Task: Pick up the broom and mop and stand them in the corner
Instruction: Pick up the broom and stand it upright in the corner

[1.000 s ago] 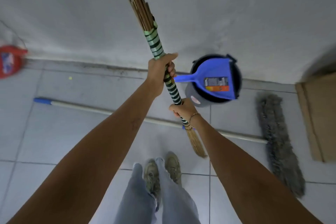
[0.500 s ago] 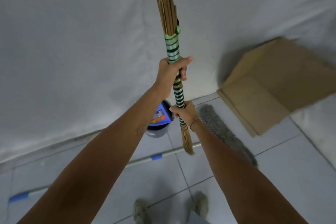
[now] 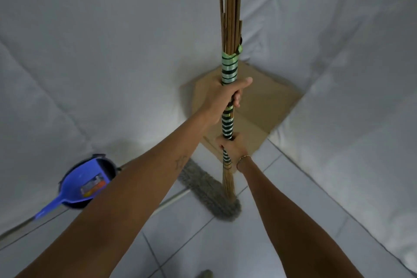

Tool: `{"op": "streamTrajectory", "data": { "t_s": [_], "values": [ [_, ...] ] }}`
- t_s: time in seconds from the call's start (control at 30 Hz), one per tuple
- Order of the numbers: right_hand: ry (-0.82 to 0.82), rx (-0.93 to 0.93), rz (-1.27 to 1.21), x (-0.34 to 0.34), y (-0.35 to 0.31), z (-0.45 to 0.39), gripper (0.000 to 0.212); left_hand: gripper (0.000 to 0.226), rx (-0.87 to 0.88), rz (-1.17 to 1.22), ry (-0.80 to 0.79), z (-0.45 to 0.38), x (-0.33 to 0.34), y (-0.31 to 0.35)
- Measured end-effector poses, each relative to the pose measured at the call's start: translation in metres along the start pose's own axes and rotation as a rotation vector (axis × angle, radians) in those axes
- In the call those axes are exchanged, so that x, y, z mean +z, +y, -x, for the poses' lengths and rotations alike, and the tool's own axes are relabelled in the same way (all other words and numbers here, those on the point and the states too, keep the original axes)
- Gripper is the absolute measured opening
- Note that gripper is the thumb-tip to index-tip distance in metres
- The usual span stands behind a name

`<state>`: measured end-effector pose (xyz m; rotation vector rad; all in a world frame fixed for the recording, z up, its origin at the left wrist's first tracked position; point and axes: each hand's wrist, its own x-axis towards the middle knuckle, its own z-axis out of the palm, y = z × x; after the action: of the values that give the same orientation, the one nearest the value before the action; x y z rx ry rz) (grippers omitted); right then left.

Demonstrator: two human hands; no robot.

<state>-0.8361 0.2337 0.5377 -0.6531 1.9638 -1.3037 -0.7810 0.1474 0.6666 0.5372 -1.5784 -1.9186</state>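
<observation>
I hold a stick broom [image 3: 229,67] upright in front of me, its brown sticks running up out of the picture and its shaft wrapped in green and black bands. My left hand [image 3: 223,97] grips the wrapped shaft high up. My right hand [image 3: 233,148] grips it lower down, just above the thin tuft at the bottom end. The mop lies on the floor behind the broom: its grey fringed head [image 3: 209,189] is beside the broom's lower end, and its pale handle [image 3: 173,198] runs left under my left arm.
The room corner lies straight ahead, with flat brown cardboard [image 3: 266,106] leaning in it. A blue dustpan [image 3: 83,185] rests on a dark bucket by the left wall. White walls close in on both sides above the pale tiled floor [image 3: 203,244]. A shoe tip [image 3: 205,274] shows below.
The view has swung right until the corner and cardboard are centred. The broom stands more upright, and the dustpan and bucket have shifted to the left. Both hands keep their grip.
</observation>
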Motion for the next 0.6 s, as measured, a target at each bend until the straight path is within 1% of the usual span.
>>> {"op": "streamTrajectory", "data": {
  "t_s": [0.07,0.17,0.27,0.4,0.5,0.6],
  "values": [
    [0.051,0.001,-0.004,-0.042,0.004,-0.013,0.032,0.043,0.0,-0.016,-0.045,-0.02,0.041,-0.005],
    [0.111,-0.013,-0.055,-0.086,0.006,-0.029,0.032,0.043,0.026,-0.052,-0.122,-0.047,0.085,-0.008],
    [0.155,-0.011,-0.086,-0.123,0.003,-0.048,0.03,0.042,0.046,-0.059,-0.162,-0.079,0.119,-0.009],
    [0.241,0.013,-0.065,-0.158,-0.002,-0.087,0.022,0.041,0.073,-0.048,-0.193,-0.127,0.146,-0.016],
    [0.314,0.019,-0.049,-0.178,-0.006,-0.116,0.022,0.037,0.07,-0.068,-0.239,-0.167,0.157,-0.016],
    [0.333,0.018,-0.061,-0.194,-0.006,-0.142,0.026,0.036,0.047,-0.055,-0.282,-0.203,0.164,-0.019]
  ]
}}
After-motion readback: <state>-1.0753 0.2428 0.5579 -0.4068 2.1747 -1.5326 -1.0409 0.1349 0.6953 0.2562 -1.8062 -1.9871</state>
